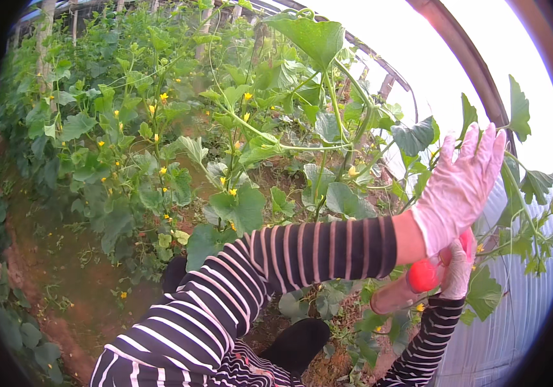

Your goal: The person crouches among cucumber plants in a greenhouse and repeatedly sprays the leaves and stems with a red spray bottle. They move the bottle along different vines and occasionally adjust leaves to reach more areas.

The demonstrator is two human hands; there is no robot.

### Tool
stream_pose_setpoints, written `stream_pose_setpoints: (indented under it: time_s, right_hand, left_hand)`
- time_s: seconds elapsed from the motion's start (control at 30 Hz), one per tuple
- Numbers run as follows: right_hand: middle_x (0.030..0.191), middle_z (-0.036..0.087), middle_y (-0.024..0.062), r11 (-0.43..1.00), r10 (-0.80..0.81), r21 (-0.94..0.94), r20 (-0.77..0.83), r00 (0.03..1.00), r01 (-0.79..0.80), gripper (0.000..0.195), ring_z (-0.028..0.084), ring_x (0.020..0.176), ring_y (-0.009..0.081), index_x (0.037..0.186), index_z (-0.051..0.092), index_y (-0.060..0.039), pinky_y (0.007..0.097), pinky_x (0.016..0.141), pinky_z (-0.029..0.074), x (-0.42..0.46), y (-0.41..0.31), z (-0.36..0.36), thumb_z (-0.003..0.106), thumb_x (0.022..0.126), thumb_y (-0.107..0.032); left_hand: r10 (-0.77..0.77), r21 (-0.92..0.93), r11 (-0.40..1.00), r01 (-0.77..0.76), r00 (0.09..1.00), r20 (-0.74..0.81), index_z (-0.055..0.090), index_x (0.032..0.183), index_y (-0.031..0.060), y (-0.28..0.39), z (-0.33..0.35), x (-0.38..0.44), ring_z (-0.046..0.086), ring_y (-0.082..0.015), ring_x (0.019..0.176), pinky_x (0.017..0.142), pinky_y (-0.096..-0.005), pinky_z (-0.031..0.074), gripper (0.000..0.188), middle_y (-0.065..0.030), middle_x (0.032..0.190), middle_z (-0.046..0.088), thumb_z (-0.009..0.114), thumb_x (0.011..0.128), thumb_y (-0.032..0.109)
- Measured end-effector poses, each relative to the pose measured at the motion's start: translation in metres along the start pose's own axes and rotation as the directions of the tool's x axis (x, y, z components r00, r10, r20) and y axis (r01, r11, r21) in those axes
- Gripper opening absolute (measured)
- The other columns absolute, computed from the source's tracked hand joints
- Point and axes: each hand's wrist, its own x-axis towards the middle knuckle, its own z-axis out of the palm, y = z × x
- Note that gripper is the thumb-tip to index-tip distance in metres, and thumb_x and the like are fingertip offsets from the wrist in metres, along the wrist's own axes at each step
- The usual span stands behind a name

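Note:
My left hand (460, 188), in a pale thin glove, is raised at the right with its fingers stretched upward among leaves of a melon or cucumber vine (412, 138). Its palm faces away, so anything behind it is hidden. Just below, my right hand (456, 271), gloved too, grips a small bottle (392, 296) by its red top (422, 275). The bottle is see-through and tilted, its base towards the lower left. Part of the red top and most of the right fingers lie behind the left hand and wrist.
Leafy vines with yellow flowers (163, 170) fill the left and middle. A large leaf (310, 38) stands high in front. Plastic sheeting (499, 324) and a curved frame bar (470, 53) border the right. Bare soil (83, 280) shows at lower left, wooden posts (45, 53) farther back.

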Motion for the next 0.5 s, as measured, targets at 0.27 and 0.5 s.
stream_pose_setpoints:
  time_s: [0.27,0.5]
  right_hand:
    - [0.116,0.060,0.0075,0.982,-0.008,-0.181,0.238,0.971,0.052,0.063,0.059,0.091,0.0116,0.134,0.047,-0.0025,0.0174,0.055,0.044,-0.074,-0.025,0.022,0.065,0.075,-0.020]
    - [0.112,0.062,0.0089,0.991,0.060,-0.137,0.365,0.929,-0.010,0.060,0.061,0.088,0.0133,0.133,0.046,-0.0024,0.0193,0.063,0.045,-0.115,-0.013,0.062,0.064,0.078,-0.013]
  left_hand:
    - [0.051,-0.401,0.915,0.046,0.973,0.226,0.049,0.126,0.0004,-0.104,-0.092,-0.147,0.057,-0.0252,0.106,0.093,-0.0355,0.045,0.039,-0.0124,0.120,0.058,0.048,0.088,0.006]
    - [-0.600,-0.700,-0.388,0.599,0.412,0.685,0.047,0.126,0.0014,-0.219,-0.126,-0.162,0.065,-0.0229,0.093,0.078,-0.0357,0.055,0.045,-0.0171,0.118,0.059,0.041,0.099,0.036]
